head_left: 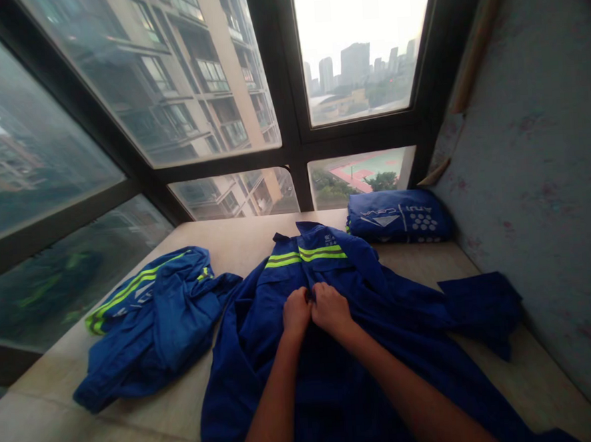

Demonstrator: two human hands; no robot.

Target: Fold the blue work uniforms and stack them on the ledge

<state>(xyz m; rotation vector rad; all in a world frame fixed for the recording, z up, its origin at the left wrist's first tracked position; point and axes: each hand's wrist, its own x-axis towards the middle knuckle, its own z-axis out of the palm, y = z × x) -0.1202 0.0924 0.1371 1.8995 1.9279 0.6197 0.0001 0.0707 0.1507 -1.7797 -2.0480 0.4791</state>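
Observation:
A dark blue work jacket (275,295) with yellow-green reflective bands across its chest lies spread in front of me, collar toward the window. My left hand (297,312) and my right hand (331,307) meet at the jacket's front opening, just below the bands. Both have their fingers pinched on the fabric edges there. The exact spot between the fingertips is small and partly hidden, so a button or zip cannot be made out. One sleeve stretches to the right, its end folded over near the wall.
On the left lies a crumpled blue garment (166,322) with reflective stripes. A folded blue garment (400,218) with white print sits at the back right. The pale ledge (47,423) runs up to the dark window frame (296,161); a patterned wall (538,186) borders the right.

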